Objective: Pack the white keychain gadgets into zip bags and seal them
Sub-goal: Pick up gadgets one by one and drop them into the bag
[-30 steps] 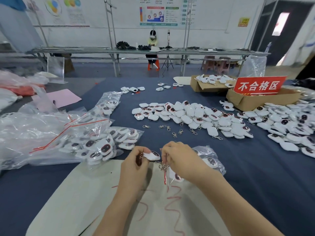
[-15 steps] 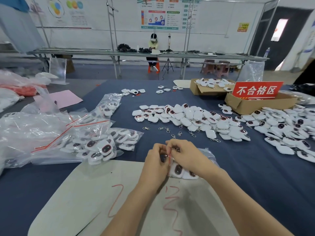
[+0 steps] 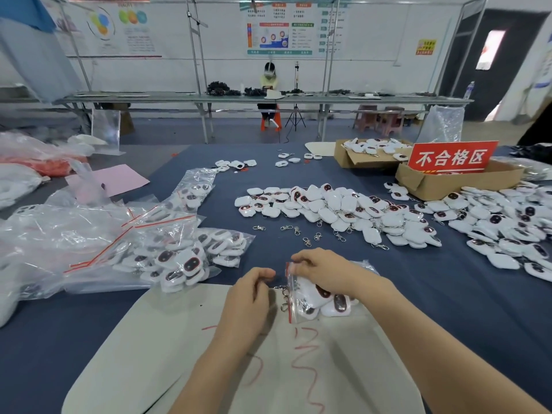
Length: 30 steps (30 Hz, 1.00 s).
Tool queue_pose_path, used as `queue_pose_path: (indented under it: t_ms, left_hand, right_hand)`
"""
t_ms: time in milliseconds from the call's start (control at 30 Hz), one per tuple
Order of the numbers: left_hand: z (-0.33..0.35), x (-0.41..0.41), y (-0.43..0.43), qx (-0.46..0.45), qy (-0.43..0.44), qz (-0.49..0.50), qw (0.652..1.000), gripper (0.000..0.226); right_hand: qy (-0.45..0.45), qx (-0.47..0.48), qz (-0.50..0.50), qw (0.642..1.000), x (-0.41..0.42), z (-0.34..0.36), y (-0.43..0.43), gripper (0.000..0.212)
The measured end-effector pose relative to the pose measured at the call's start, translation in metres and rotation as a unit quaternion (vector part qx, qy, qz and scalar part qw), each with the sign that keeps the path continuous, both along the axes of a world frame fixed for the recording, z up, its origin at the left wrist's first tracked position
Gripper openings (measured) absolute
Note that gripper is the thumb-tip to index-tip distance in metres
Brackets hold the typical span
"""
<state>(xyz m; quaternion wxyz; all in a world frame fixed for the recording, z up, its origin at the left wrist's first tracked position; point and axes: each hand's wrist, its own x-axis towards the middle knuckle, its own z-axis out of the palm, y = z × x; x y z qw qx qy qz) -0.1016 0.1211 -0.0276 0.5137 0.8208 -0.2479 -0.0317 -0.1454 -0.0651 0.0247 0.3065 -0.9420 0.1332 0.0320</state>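
1. Lying on its side on a beige mat with red scribbles (image 3: 143, 354), a small clear plastic zip bag with a red seal strip (image 3: 298, 307) holds several white rounded keychain gadgets with dark oval windows (image 3: 339, 303). Its mouth faces left.
2. The right hand (image 3: 325, 273) covers the bag's far end. Its fingers are curled and pinch the top corner by the red strip, hiding part of the contents.
3. Silver metal clasps (image 3: 283, 297) poke out through the bag's mouth, across the seal line.
4. The left hand (image 3: 248, 297) sits just beside those clasps with its fingers curled toward the thumb. Whether it pinches one cannot be told.
5. The mat lies on a dark blue table cloth (image 3: 448, 294).
6. Beyond the hands lie loose silver snap hooks (image 3: 298, 231), then a wide heap of unpacked white gadgets (image 3: 343, 210).
7. To the left, large clear bags stuffed with gadgets (image 3: 179, 258) sprawl beside the mat.
8. Far right stands a brown cardboard box with a red sign (image 3: 448, 180). A second open carton (image 3: 352, 158) sits behind it, and a pink paper sheet (image 3: 119, 177) lies far left.
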Motion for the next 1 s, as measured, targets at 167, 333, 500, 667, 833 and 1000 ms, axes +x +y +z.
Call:
queue_pose_path:
  t_ms: [167,333,500,667,833,1000]
  left_hand:
    - [-0.006,-0.025,0.000,0.002,-0.070,-0.078,0.995,0.028]
    - [-0.010,-0.049,-0.003,-0.060,0.019,-0.063,0.996,0.035]
    - [0.005,-0.043,-0.011,-0.170,0.049,-0.008,0.984,0.028]
    - [0.044,-0.028,-0.016,-0.209,0.019,0.009,0.978,0.012]
    - [0.097,-0.018,-0.018,-0.193,-0.070,0.017,0.979,0.014]
    - [0.135,-0.009,-0.026,-0.186,-0.111,0.030,0.976,0.023]
  right_hand:
    - [-0.061,0.052,-0.044,0.996,0.002,0.000,-0.005,0.009]
    - [-0.149,0.087,-0.086,0.981,-0.010,0.006,-0.004,0.016]
    - [-0.285,0.156,-0.125,0.937,-0.027,0.028,-0.003,0.021]
    - [-0.373,0.225,-0.161,0.886,-0.037,0.053,-0.005,0.028]
    - [-0.417,0.311,-0.202,0.829,-0.048,0.067,-0.008,0.015]
    - [-0.414,0.379,-0.208,0.801,-0.056,0.062,0.001,0.014]
